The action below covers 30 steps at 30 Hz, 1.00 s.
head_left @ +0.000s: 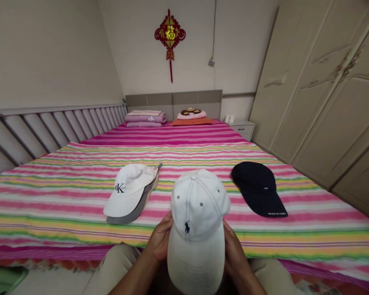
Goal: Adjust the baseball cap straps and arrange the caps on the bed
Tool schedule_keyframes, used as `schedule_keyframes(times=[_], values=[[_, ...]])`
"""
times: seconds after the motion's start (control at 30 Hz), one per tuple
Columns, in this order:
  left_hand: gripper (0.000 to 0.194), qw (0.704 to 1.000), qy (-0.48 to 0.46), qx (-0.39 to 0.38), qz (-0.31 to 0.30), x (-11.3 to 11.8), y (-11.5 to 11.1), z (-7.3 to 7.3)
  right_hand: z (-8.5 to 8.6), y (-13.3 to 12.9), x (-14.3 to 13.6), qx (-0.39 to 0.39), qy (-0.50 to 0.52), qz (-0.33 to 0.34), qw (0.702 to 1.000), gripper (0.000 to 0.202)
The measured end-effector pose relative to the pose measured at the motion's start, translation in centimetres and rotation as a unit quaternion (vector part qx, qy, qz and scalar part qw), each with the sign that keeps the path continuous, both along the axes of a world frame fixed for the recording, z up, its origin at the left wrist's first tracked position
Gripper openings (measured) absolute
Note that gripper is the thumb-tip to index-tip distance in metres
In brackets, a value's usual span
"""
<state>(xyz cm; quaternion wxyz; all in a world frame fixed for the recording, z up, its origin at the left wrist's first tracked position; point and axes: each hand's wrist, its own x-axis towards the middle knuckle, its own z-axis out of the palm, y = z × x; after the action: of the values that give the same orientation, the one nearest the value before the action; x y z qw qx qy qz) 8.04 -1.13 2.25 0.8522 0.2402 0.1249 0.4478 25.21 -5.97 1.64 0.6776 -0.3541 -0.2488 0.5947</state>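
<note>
Between my hands I hold a white baseball cap (199, 217) with a small dark horse-rider emblem, its brim toward me. My left hand (160, 237) grips the cap's left side, and most of its fingers are hidden behind the fabric. On the other side my right hand (233, 246) closes on the cap's edge, fingers partly covered. To the left on the bed lies a white cap with dark letters (130, 188), stacked over a grey cap (135, 215). A dark navy cap (256, 184) rests to the right, brim toward me.
A striped bedspread (89, 196) covers the bed. Folded purple bedding (146, 119) and a pink-and-orange pile (192, 118) lie by the headboard (175, 98). A slatted rail (55, 131) runs along the left; wardrobe doors (320, 102) and a nightstand (242, 129) stand right.
</note>
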Motion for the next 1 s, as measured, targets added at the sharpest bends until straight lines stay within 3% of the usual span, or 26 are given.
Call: schedule_keyframes(times=[0.13, 0.3, 0.5, 0.63, 0.83, 1.0], values=[[0.033, 1.0, 0.005, -0.006, 0.016, 0.1, 1.1, -0.2, 0.4, -0.2, 1.2, 0.012, 0.067, 0.03, 0.997, 0.025], [0.043, 0.999, 0.029, -0.022, 0.029, 1.2, 2.2, -0.9, 1.2, 0.0, 2.1, -0.022, 0.026, 0.038, 0.999, 0.025], [0.042, 0.998, 0.052, -0.029, 0.019, 3.7, 4.3, -1.4, 0.5, 0.4, 3.3, -0.035, -0.004, 0.054, 0.998, 0.032], [0.042, 0.997, 0.067, -0.032, 0.011, 6.0, 6.6, -1.6, 0.1, 2.0, 5.7, -0.04, -0.107, 0.003, 0.993, 0.032], [0.047, 0.993, 0.1, -0.044, 0.042, 10.1, 10.0, -1.9, -0.1, 6.7, 9.8, -0.067, -0.237, -0.092, 0.965, 0.032], [0.039, 0.989, 0.126, -0.048, 0.06, 13.2, 12.7, -1.9, -1.3, 10.1, 12.2, -0.107, -0.333, -0.188, 0.918, 0.031]])
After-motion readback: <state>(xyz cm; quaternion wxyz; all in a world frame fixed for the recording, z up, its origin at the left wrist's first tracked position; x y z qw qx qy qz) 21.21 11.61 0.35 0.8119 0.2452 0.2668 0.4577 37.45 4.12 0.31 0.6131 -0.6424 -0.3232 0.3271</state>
